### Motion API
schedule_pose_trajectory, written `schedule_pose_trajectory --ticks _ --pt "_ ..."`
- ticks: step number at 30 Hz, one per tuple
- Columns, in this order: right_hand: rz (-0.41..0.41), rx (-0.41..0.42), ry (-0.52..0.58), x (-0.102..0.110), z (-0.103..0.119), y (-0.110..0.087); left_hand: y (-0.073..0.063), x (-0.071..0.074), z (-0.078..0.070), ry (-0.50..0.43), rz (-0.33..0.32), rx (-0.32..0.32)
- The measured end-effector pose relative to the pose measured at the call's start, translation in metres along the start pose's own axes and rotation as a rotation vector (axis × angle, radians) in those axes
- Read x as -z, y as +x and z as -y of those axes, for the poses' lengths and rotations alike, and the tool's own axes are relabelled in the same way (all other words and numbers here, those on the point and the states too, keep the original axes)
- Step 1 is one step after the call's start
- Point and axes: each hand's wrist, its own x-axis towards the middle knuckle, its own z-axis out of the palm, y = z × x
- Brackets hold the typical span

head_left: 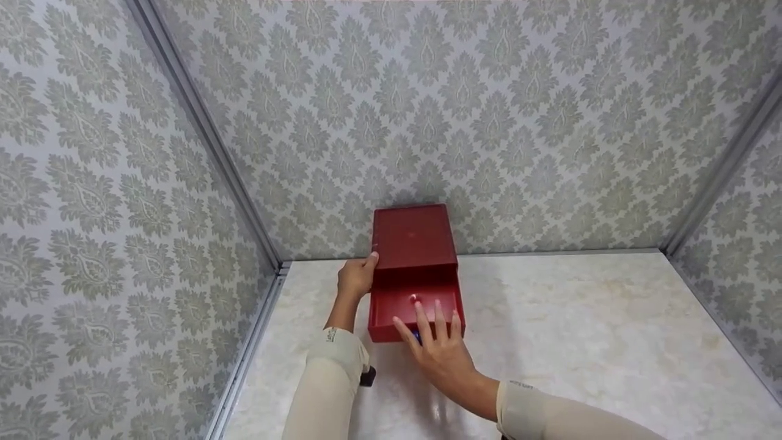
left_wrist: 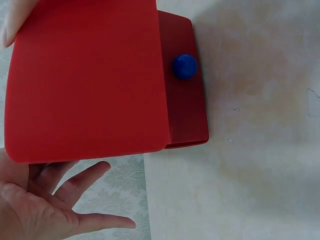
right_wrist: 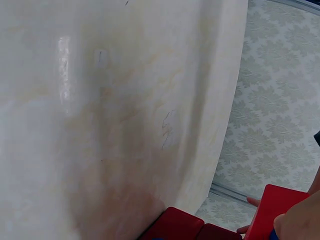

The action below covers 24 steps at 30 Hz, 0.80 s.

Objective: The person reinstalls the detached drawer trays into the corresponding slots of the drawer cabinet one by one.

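A red box (head_left: 412, 235) with its drawer (head_left: 385, 333) pulled partway out stands near the back wall. My left hand (head_left: 356, 278) grips the box at its left side, thumb along the edge; its other fingers are hidden from the head view. A round blue knob (left_wrist: 185, 66) shows on the drawer in the left wrist view. Over the drawer's front spreads my right hand (head_left: 438, 351), fingers straight and pointing toward the box, with a bit of blue visible between them. In the right wrist view the box (right_wrist: 277, 202) appears only at the lower corner.
The pale marbled table (head_left: 580, 330) extends to the right of the box. Patterned wallpaper covers the back wall (head_left: 464, 122) and both side walls, with grey metal strips (head_left: 208, 134) along the corners.
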Motion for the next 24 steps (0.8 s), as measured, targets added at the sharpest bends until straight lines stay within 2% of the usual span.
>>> schedule_pose_trajectory --ticks 5,11,18,24 --pt "-0.011 -0.026 0.024 -0.015 -0.006 0.009 0.001 0.001 0.0 0.015 0.004 0.0" --pt "-0.044 -0.004 0.047 -0.039 -0.016 0.014 0.001 0.002 0.001 0.019 0.019 0.018" --pt "0.073 -0.034 0.121 -0.06 -0.027 0.024 0.002 0.002 -0.001 0.039 0.019 0.023" --pt "0.125 -0.085 0.172 -0.07 -0.031 0.033 0.002 0.001 -0.002 0.036 0.035 0.026"
